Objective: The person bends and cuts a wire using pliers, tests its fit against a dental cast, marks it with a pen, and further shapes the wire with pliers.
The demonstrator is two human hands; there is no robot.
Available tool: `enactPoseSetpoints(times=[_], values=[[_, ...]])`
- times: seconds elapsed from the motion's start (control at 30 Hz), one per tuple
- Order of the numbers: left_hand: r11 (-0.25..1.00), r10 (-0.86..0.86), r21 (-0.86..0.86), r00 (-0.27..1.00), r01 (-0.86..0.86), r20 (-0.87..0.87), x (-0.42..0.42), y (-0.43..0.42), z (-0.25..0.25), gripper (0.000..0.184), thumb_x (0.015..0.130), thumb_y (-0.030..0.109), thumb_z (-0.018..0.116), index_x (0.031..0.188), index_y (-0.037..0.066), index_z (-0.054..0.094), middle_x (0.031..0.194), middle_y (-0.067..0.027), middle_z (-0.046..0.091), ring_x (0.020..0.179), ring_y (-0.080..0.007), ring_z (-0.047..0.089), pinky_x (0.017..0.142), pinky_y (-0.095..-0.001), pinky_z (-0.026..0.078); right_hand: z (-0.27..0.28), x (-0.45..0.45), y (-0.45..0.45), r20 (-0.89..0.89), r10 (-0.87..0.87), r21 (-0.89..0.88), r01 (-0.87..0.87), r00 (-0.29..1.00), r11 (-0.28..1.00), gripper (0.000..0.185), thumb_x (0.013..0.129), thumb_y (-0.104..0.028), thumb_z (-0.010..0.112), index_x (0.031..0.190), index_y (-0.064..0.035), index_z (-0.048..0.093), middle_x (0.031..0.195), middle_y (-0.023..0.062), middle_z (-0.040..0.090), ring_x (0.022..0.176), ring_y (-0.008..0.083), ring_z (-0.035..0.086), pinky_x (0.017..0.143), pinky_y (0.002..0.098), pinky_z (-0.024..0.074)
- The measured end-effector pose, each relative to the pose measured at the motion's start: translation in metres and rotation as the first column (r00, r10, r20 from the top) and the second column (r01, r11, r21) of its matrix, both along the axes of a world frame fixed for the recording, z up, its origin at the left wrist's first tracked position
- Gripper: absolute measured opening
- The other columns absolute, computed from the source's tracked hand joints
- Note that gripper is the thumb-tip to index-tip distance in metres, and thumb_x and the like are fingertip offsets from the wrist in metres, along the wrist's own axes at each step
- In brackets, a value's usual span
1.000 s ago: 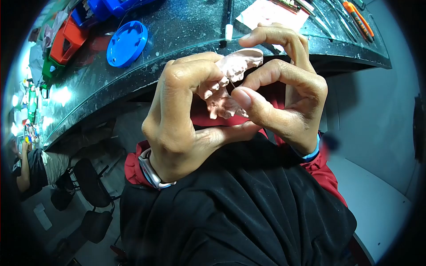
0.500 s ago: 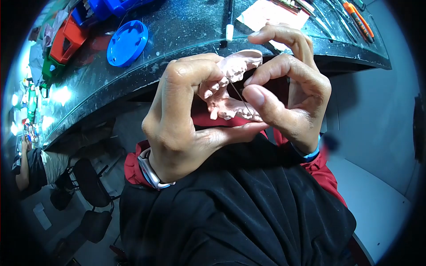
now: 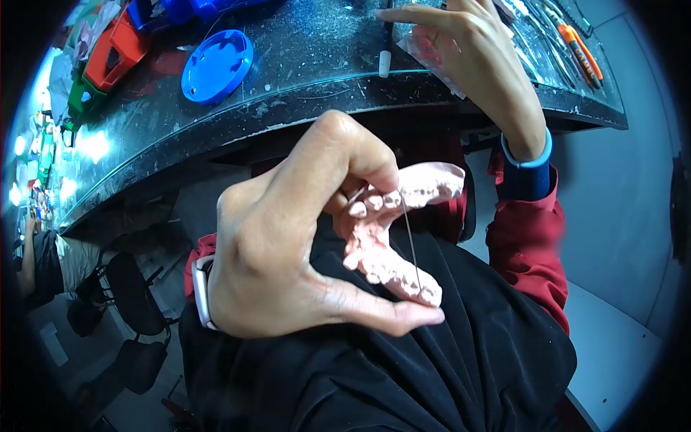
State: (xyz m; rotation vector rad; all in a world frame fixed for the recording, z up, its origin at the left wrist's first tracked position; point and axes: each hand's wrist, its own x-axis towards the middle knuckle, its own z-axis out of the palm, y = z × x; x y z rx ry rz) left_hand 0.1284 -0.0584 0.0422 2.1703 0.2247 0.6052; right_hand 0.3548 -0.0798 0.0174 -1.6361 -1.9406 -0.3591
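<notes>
My left hand [image 3: 281, 230] is closed around a pink plaster dental cast [image 3: 374, 245], gripping it between thumb and curled fingers above my lap. The cast's horseshoe opening faces right, and its teeth show. A thin metal wire [image 3: 412, 245] runs across the opening from one side of the arch to the other, its upper end by my index fingertip. Over the bench, my right hand [image 3: 482, 57] is stretched out, partly cut off by the top edge. Its extended finger lies over a dark pen with a white end [image 3: 384, 63]; contact is unclear. Beneath this hand is a clear plastic packet [image 3: 432, 65].
A blue round lid [image 3: 218, 67] lies on the dark, glass-edged workbench [image 3: 309, 61]. Red [image 3: 119, 54] and blue bins [image 3: 162, 14] stand at the upper left. Orange-handled cutter [image 3: 579, 54] and several slim tools lie at right. Left, a black chair [image 3: 137, 295] and another person [image 3: 39, 263].
My right hand has left the cast and wire and moved up over the bench. My left hand has lowered the cast toward my lap, with the wire still across it.
</notes>
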Motion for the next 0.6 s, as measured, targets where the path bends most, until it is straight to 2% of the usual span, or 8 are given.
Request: enactPoseSetpoints(times=[0.17, 0.27, 0.37, 0.47, 0.57, 0.6], values=[[1.0, 0.0, 0.01, 0.999, 0.0, 0.032, -0.002, -0.002, 0.004, 0.084, 0.034, 0.03, 0.1, 0.093, 0.0, 0.048, 0.082, -0.0163, 0.065, 0.073, -0.0107, 0.064, 0.063, -0.0185, 0.05, -0.001, 0.008, 0.013, 0.099, 0.061, -0.07, -0.055, 0.993, 0.996, 0.026, 0.067, -0.002, 0.062, 0.091, -0.0068, 0.069, 0.101, 0.0086, 0.058, 0.1, 0.0266, 0.053, 0.086, 0.0354, 0.0452], [1.0, -0.013, 0.028, 0.999, 0.012, 0.041, -0.003, 0.0, 0.007, 0.083, 0.034, 0.03, 0.1, 0.092, 0.0, 0.049, 0.082, -0.0176, 0.065, 0.073, -0.0116, 0.065, 0.063, -0.0173, 0.049, 0.002, 0.009, 0.013, 0.093, 0.085, -0.087, -0.077, 0.992, 0.993, 0.025, 0.066, -0.002, 0.062, 0.091, -0.0063, 0.066, 0.097, 0.0087, 0.058, 0.098, 0.0261, 0.053, 0.084, 0.0373, 0.046], [0.999, -0.025, 0.022, 0.997, 0.023, 0.074, -0.004, 0.0, 0.006, 0.084, 0.034, 0.031, 0.1, 0.093, -0.001, 0.048, 0.083, -0.0186, 0.065, 0.074, -0.0131, 0.066, 0.064, -0.0185, 0.049, -0.002, 0.014, 0.014, 0.091, 0.111, -0.03, -0.109, 0.99, 0.994, 0.025, 0.068, 0.0, 0.061, 0.092, -0.0065, 0.063, 0.095, 0.009, 0.058, 0.092, 0.0248, 0.055, 0.08, 0.0346, 0.0473], [0.999, -0.033, 0.019, 0.993, 0.031, 0.116, -0.005, -0.001, 0.002, 0.085, 0.035, 0.03, 0.099, 0.095, -0.001, 0.047, 0.085, -0.0199, 0.065, 0.077, -0.0151, 0.066, 0.066, -0.0204, 0.051, -0.003, 0.017, 0.011, -0.078, 0.198, -0.037, -0.201, 0.977, 0.979, 0.025, 0.071, 0.003, 0.057, 0.095, -0.0058, 0.061, 0.093, 0.0082, 0.057, 0.086, 0.0225, 0.056, 0.077, 0.0299, 0.0481], [0.999, -0.051, 0.017, 0.991, 0.049, 0.125, -0.006, -0.001, 0.002, 0.085, 0.037, 0.027, 0.099, 0.097, 0.0, 0.045, 0.088, -0.0215, 0.065, 0.08, -0.0176, 0.067, 0.068, -0.0223, 0.052, -0.007, 0.024, 0.008, -0.1, 0.229, 0.144, -0.213, 0.968, 0.966, 0.025, 0.074, 0.009, 0.052, 0.094, -0.0037, 0.059, 0.095, 0.0073, 0.058, 0.083, 0.0199, 0.057, 0.075, 0.0266, 0.048], [0.999, -0.051, 0.017, 0.992, 0.05, 0.115, -0.007, -0.001, 0.003, 0.085, 0.038, 0.027, 0.099, 0.098, 0.0, 0.045, 0.089, -0.0218, 0.065, 0.081, -0.0186, 0.067, 0.069, -0.0231, 0.052, -0.007, 0.018, 0.004, -0.055, 0.115, 0.174, -0.104, 0.992, 0.979, 0.026, 0.074, 0.012, 0.053, 0.096, -0.0008, 0.056, 0.095, 0.0071, 0.059, 0.086, 0.0187, 0.058, 0.075, 0.0287, 0.0492]])
